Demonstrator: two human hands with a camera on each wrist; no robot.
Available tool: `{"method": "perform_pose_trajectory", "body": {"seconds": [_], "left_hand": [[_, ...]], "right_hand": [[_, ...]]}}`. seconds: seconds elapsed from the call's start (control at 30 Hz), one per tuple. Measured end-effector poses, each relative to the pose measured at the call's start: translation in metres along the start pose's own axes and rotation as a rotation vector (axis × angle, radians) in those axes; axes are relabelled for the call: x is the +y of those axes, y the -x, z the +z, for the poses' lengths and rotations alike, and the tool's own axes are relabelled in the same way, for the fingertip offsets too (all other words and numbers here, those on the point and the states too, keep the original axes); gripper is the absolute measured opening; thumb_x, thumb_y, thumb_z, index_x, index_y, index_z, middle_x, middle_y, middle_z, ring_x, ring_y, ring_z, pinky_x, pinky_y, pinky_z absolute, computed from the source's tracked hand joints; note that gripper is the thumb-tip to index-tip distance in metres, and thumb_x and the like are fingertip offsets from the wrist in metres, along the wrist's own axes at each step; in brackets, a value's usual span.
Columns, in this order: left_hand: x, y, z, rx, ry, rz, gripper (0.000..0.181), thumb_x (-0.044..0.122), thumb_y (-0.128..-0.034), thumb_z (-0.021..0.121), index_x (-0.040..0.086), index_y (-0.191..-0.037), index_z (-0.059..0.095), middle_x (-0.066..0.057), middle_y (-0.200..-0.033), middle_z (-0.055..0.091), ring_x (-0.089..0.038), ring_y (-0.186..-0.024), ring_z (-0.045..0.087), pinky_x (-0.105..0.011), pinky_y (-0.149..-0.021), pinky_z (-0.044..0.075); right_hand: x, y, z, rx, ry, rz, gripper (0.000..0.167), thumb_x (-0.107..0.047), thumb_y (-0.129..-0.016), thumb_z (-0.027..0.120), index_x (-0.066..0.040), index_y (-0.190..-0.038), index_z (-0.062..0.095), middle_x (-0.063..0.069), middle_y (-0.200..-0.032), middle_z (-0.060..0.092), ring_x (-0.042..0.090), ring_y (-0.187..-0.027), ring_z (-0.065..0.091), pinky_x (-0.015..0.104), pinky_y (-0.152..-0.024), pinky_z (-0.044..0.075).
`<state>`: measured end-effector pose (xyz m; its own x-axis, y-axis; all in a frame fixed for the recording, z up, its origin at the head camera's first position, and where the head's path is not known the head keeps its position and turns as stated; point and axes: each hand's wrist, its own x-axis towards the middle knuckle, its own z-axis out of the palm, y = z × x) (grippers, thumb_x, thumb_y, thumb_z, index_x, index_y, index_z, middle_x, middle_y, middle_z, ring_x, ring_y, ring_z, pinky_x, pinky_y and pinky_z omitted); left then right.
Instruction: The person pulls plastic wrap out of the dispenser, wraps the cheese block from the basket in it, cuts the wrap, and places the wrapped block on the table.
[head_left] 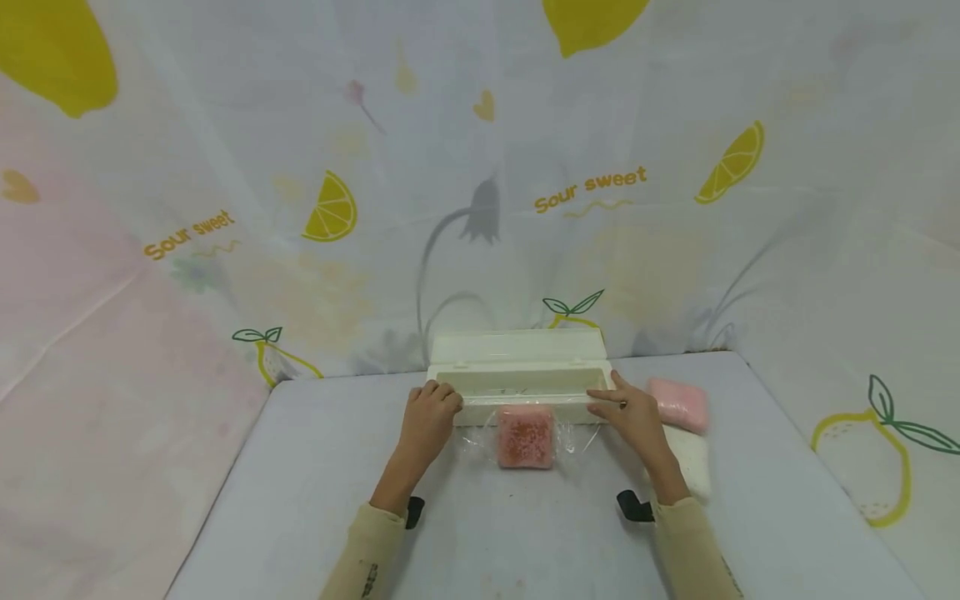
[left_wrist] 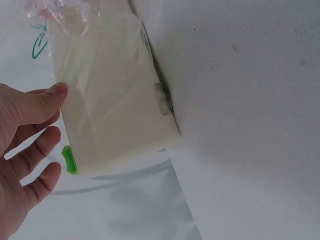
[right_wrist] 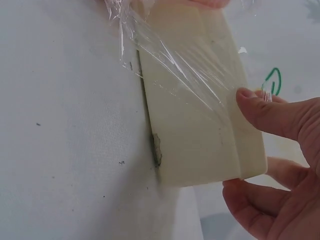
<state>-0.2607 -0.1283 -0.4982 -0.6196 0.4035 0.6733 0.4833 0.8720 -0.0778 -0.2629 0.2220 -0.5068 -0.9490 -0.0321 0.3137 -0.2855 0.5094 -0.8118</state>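
Note:
A long off-white box [head_left: 480, 412] stands at the back of the table with its lid [head_left: 517, 346] raised. Clear plastic wrap [right_wrist: 185, 75] stretches across its front face in the right wrist view. Before the box sits a pink block [head_left: 525, 437] with a browned face, the wrap spreading to both sides. My left hand [head_left: 432, 417] pinches the box's front rim near its left end, thumb on the edge. At the other end, my right hand [head_left: 630, 417] pinches wrap against the rim between thumb and index finger; its other fingers lie around the box's end.
To the right are a pink wrapped packet [head_left: 678, 404] and a white block [head_left: 690, 458], partly behind the right forearm. Black objects [head_left: 636, 506] show beside both wrists. A printed cloth [head_left: 480, 167] hangs behind the table. A green piece [left_wrist: 70, 160] sits at the box's left end.

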Motion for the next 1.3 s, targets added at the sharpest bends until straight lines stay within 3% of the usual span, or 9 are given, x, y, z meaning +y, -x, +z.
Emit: {"method": "perform_pose_trajectory", "body": {"seconds": [0.2,0.3,0.4,0.53,0.63,0.77,0.97,1.17,1.3], "left_hand": [[0.004,0.003,-0.003,0.007,0.181,-0.024,0.017,-0.001,-0.074,0.083,0.008,-0.077,0.069,-0.002,-0.079,0.063,-0.021,-0.071,0.056,-0.033,-0.058,0.045],[0.009,0.005,-0.005,-0.036,0.267,-0.05,0.019,-0.004,-0.0746,0.082,0.008,-0.08,0.068,-0.003,-0.083,0.062,-0.021,-0.074,0.056,-0.031,-0.062,0.048],[0.013,0.006,-0.008,-0.103,0.29,-0.085,0.019,-0.004,-0.0769,0.08,0.007,-0.082,0.065,-0.003,-0.087,0.061,-0.02,-0.078,0.057,-0.031,-0.066,0.049],[0.016,0.011,-0.01,-0.187,0.292,-0.15,0.018,-0.005,-0.0814,0.075,0.005,-0.087,0.061,-0.005,-0.088,0.062,-0.021,-0.08,0.059,-0.033,-0.069,0.05],[0.017,0.014,-0.011,-0.245,0.366,-0.21,0.015,-0.004,-0.086,0.071,0.004,-0.094,0.061,-0.006,-0.091,0.065,-0.022,-0.086,0.063,-0.036,-0.073,0.052],[0.019,0.02,-0.011,-0.318,0.555,-0.273,0.017,0.002,-0.0932,0.065,0.007,-0.109,0.062,-0.003,-0.102,0.066,-0.019,-0.096,0.063,-0.037,-0.079,0.052],[0.025,0.028,-0.011,-0.371,0.774,-0.235,0.037,0.005,-0.0959,0.063,0.012,-0.132,0.055,0.007,-0.1,0.058,-0.011,-0.096,0.057,-0.042,-0.085,0.052],[0.035,0.035,-0.01,-0.41,0.84,-0.238,0.044,0.015,-0.0966,0.065,0.017,-0.138,0.05,0.005,-0.117,0.06,-0.016,-0.114,0.057,-0.047,-0.093,0.049],[0.04,0.037,-0.007,-0.396,0.82,-0.268,0.062,0.019,-0.0874,0.077,0.017,-0.14,0.045,0.003,-0.132,0.059,-0.02,-0.127,0.052,-0.045,-0.099,0.045]], "right_hand": [[-0.005,0.005,0.0,-0.02,-0.004,0.005,0.024,-0.021,-0.084,0.08,-0.005,-0.102,0.078,0.024,-0.145,0.044,0.045,-0.134,0.04,0.056,-0.103,0.037],[-0.008,0.008,0.001,-0.022,0.068,-0.03,0.019,-0.018,-0.085,0.078,-0.005,-0.099,0.078,0.023,-0.145,0.046,0.047,-0.136,0.036,0.06,-0.107,0.029],[-0.011,0.011,0.004,0.008,0.144,-0.111,0.014,-0.012,-0.084,0.078,-0.005,-0.096,0.079,0.024,-0.14,0.05,0.05,-0.133,0.036,0.064,-0.106,0.026],[-0.016,0.016,0.009,0.04,0.18,-0.212,0.013,-0.007,-0.082,0.079,-0.007,-0.095,0.079,0.023,-0.132,0.058,0.048,-0.126,0.046,0.063,-0.101,0.033],[-0.018,0.022,0.013,0.022,0.168,-0.245,0.015,-0.005,-0.083,0.078,-0.008,-0.097,0.078,0.018,-0.127,0.062,0.041,-0.12,0.053,0.055,-0.091,0.045],[-0.023,0.03,0.015,-0.013,0.159,-0.223,0.016,-0.005,-0.087,0.074,-0.01,-0.102,0.075,0.012,-0.124,0.065,0.033,-0.112,0.06,0.042,-0.075,0.053],[-0.028,0.039,0.017,-0.124,0.119,-0.168,0.017,-0.012,-0.097,0.062,-0.011,-0.112,0.07,0.011,-0.126,0.064,0.031,-0.113,0.06,0.043,-0.08,0.054],[-0.03,0.045,0.021,-0.251,0.035,-0.111,0.022,-0.018,-0.102,0.055,-0.011,-0.12,0.066,0.013,-0.134,0.059,0.033,-0.121,0.056,0.048,-0.087,0.052],[-0.032,0.048,0.025,-0.295,0.006,-0.063,0.026,-0.026,-0.104,0.052,-0.013,-0.123,0.064,0.012,-0.136,0.057,0.032,-0.124,0.054,0.047,-0.089,0.051]]}}
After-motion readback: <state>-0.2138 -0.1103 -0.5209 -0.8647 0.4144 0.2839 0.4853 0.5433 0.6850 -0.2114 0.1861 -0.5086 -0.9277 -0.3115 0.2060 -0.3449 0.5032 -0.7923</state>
